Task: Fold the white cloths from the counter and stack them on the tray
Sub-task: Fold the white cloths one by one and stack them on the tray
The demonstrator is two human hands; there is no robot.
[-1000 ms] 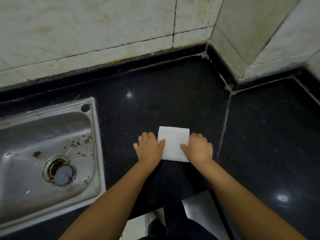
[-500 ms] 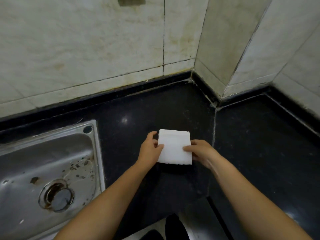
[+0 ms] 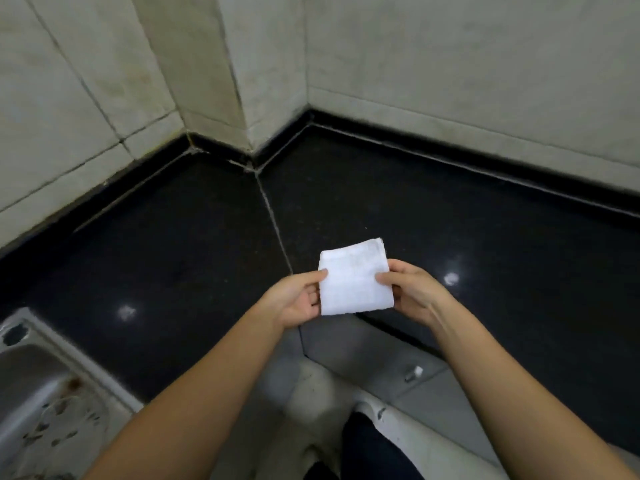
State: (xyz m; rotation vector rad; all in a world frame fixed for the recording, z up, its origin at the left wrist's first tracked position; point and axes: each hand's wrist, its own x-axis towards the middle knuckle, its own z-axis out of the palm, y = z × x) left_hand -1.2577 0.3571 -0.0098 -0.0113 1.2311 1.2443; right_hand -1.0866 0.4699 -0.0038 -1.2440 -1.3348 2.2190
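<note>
A folded white cloth (image 3: 355, 278), a small thick square, is held up off the black counter (image 3: 180, 244) near its front edge. My left hand (image 3: 294, 299) pinches the cloth's left edge, thumb on top. My right hand (image 3: 410, 289) pinches its right edge the same way. The cloth hangs over the corner section of the counter, right of the seam (image 3: 273, 216). No tray is in view.
A steel sink (image 3: 38, 393) with dark debris sits at the lower left. Tiled walls (image 3: 450, 64) meet in a corner behind the counter. Below the counter edge lie a grey floor (image 3: 381, 355) and a small white object (image 3: 414, 373).
Both hands went from pressing the cloth flat on the counter to pinching its sides and lifting it. The view has swung to the right, so the sink now sits at the far left.
</note>
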